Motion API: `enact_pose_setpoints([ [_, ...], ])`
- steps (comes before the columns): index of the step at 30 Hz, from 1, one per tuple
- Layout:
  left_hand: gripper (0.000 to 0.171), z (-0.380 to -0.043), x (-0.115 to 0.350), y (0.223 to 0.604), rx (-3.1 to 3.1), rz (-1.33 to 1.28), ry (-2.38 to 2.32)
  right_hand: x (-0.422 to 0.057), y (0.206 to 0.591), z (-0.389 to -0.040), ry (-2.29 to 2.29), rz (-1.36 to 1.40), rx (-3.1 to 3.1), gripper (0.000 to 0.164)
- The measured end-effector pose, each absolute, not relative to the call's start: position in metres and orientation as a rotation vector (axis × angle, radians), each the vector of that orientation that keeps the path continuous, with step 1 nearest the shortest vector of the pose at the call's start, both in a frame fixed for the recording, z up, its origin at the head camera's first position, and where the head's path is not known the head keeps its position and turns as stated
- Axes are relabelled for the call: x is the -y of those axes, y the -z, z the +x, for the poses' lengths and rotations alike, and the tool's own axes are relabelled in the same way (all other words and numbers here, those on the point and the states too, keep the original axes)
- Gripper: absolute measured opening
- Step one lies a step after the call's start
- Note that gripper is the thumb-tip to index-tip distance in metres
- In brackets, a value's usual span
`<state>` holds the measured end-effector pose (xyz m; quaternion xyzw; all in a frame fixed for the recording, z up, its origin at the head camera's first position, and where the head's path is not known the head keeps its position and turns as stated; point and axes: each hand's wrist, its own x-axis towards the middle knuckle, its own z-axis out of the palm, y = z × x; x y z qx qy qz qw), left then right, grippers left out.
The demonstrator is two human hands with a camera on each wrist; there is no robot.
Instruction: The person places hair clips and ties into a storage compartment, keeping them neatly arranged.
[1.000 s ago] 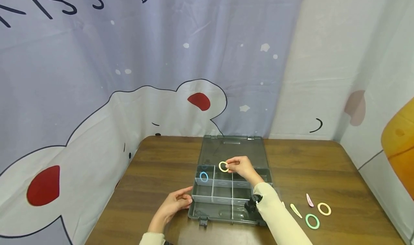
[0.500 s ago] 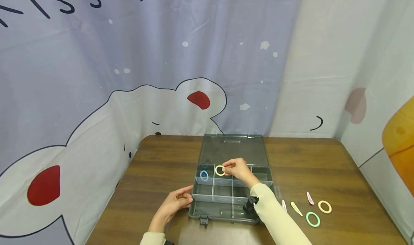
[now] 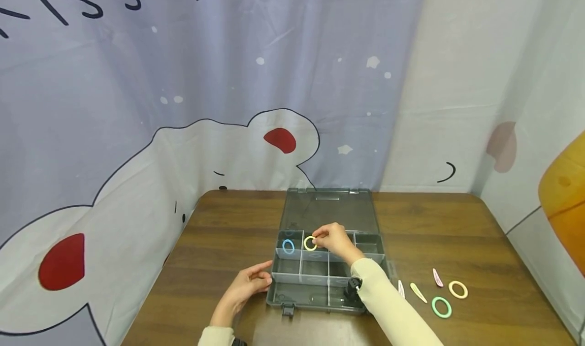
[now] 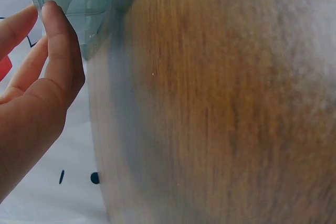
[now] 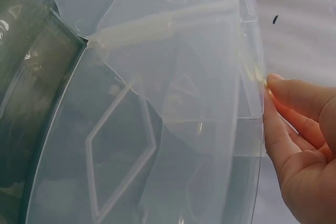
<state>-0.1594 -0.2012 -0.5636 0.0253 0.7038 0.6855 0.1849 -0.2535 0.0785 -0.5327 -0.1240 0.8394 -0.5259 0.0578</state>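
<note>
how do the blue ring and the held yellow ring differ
The blue ring is bright blue; the yellow ring pale yellow. The right hand pinches the yellow ring; no hand touches the blue ring, which sits in the back-left compartment. Both are round with open centers.

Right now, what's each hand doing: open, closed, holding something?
Left hand: open, fingertips touching the left side of the box.
Right hand: closed, pinching a yellow ring.
</note>
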Motion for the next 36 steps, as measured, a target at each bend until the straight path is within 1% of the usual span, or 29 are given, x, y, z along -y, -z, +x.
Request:
enact_pose_setpoints([
  [10, 0.058, -0.163, 0.201, 0.562, -1.984, 0.076, -1.926, -0.087, 0.525, -0.255, 1.538, -0.406, -2.614, 0.019],
  [18, 0.058, -0.163, 0.202, 0.562, -1.978, 0.079, -1.93, -0.104, 0.514, -0.258, 1.617, -0.39, -2.621, 0.017],
  [27, 0.058, -0.159, 0.203, 0.564, -1.983, 0.082, -1.898, -0.15, 0.511, -0.254, 1.671, -0.362, -2.723, 0.018],
  [36, 0.058, -0.16, 0.204, 0.564, -1.983, 0.1, -1.896, -0.206, 0.506, -0.242, 1.703, -0.191, -2.785, 0.023],
])
